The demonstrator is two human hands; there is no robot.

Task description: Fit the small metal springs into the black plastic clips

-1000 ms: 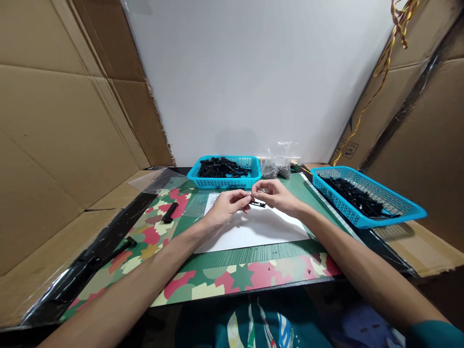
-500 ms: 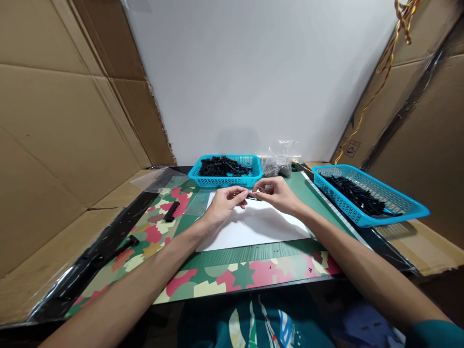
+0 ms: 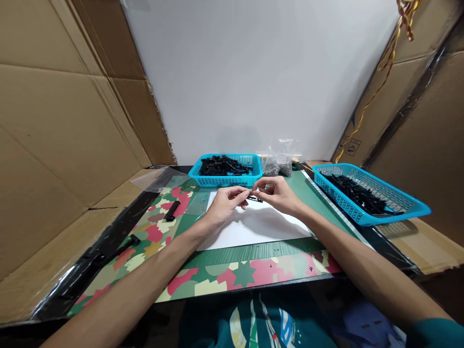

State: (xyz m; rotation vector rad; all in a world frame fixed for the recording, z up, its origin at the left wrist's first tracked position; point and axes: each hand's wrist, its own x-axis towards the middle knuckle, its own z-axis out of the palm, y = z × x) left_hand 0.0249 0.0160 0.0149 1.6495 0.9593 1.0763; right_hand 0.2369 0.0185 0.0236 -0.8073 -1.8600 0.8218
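Over a white sheet of paper, my two hands meet at the fingertips. My left hand is closed in a pinch around one end of a slim black plastic part, which sticks out toward the right. My right hand is pinched close above that part; whatever sits between its fingertips is too small or hidden to make out. A few tiny pieces lie on the paper below my left hand.
Behind my hands stands a blue basket of black parts, with clear bags of small pieces beside it. Another blue basket is at right. Black parts lie on the patterned mat at left. Cardboard walls flank the table.
The black part shows slightly more between my hands, its frame-like side now visible. Both hands stay in nearly the same place.
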